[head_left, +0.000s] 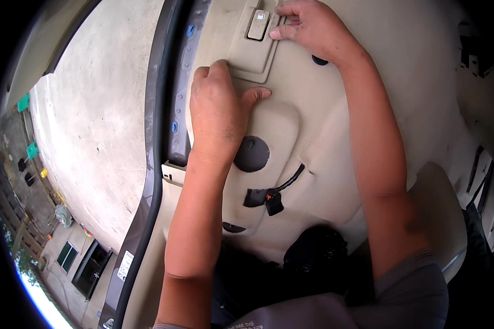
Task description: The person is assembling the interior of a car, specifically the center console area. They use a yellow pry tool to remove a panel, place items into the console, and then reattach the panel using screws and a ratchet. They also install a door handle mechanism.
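A beige rectangular trim plate (252,67) with a release lever (258,25) marked by a fuel-pump symbol lies on the beige carpet (326,137) of a car floor. At its right edge is my right hand (319,30), thumb and forefinger apart, their tips touching the plate beside the lever. My left hand (218,109) rests at the plate's near left corner, its fingers bent over the carpet border and its thumb stretched out to the right. The left fingertips are hidden. Below the left hand, the carpet has a round cutout (251,154).
A black-taped wire with a connector (274,203) comes out of a carpet slot. A black rubber seal (156,126) runs along the grey door sill (182,93), with concrete ground (99,104) outside. Something black and shiny (315,249) lies near my body.
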{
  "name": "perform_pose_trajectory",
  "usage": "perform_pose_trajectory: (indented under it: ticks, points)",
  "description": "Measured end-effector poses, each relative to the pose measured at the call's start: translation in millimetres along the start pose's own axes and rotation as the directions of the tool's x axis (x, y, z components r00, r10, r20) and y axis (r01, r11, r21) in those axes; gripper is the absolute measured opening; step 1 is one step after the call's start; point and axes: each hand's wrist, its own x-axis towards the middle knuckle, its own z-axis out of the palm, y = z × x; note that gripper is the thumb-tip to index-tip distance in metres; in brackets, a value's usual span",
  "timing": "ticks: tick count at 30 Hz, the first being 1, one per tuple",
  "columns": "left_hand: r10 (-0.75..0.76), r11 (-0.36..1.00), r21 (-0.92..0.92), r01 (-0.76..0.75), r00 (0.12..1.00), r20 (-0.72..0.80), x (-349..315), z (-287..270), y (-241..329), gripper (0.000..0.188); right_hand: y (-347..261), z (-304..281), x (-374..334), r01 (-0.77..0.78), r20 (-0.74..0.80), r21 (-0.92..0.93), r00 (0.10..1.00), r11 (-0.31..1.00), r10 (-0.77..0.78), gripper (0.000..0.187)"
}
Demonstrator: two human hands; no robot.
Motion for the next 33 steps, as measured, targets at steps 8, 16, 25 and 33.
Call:
perform_pose_trajectory:
  ticks: [8,16,25,33]
  points:
    - [-0.184,0.983,0.015,0.183,0.976,0.12,19,2,10,0.072,-5,-4,-2,-0.141,0.01,0.055,0.99,0.988,0.141,0.046]
    - [-0.18,0.971,-0.163,0.172,0.983,-0.038,9,7,0,0.07,-2,3,0,-0.191,0.004,0.121,0.981,0.974,0.192,0.061]
    - [-0.395,0.803,-0.518,0.297,0.914,-0.089,0,16,-13,0.053,-50,15,-13,-0.115,-0.348,0.046,0.929,0.992,0.123,0.053]
    - [-0.427,0.76,-0.57,0.312,0.901,-0.076,3,21,-21,0.049,-118,5,-3,0.055,0.172,0.91,0.852,0.411,-0.495,0.031]
